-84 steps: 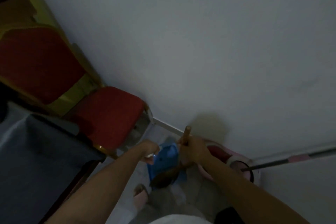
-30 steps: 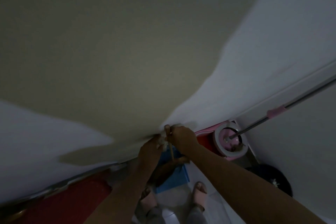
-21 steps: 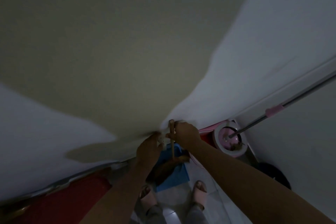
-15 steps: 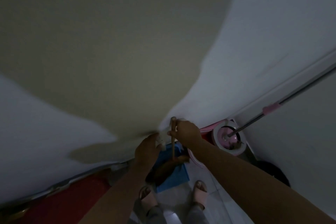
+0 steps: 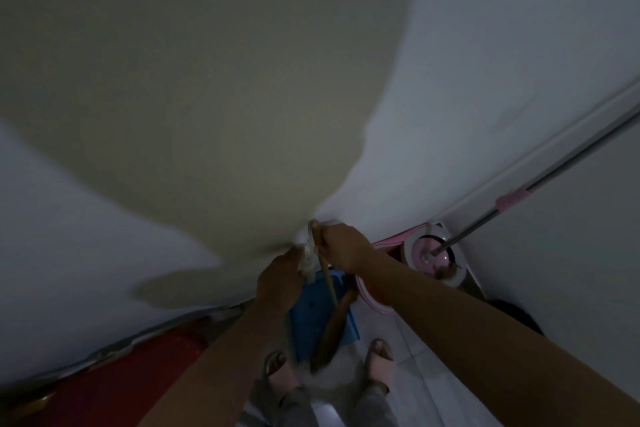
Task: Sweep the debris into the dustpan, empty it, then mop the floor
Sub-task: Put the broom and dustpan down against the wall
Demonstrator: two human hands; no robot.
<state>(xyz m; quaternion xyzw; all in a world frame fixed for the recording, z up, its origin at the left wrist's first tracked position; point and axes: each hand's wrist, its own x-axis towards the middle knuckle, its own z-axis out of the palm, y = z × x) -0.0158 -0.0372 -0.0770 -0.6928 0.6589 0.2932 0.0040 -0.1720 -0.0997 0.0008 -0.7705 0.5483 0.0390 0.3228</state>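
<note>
The room is dim. My right hand (image 5: 344, 248) is closed round the top of a wooden broom handle (image 5: 325, 274); the dark brush head (image 5: 329, 340) hangs low above my feet. My left hand (image 5: 280, 279) grips the pale handle (image 5: 307, 262) of a blue dustpan (image 5: 311, 315), which hangs upright beside the broom. Both hands are close together, raised in front of a room corner. A pink and white mop bucket (image 5: 433, 256) stands on the floor to the right, with the metal mop pole (image 5: 540, 180) leaning out of it up to the right.
White walls meet in the corner ahead, with a yellowish surface above. A red chair seat (image 5: 114, 378) is at the lower left. A dark round object (image 5: 516, 315) lies on the tiled floor (image 5: 408, 333) behind my right arm. My sandalled feet (image 5: 379, 357) stand below.
My view swung from the red chairs toward the corner and bucket. Over the last second my hands, with broom and dustpan, stayed nearly in place; the broom handle shifted slightly left.
</note>
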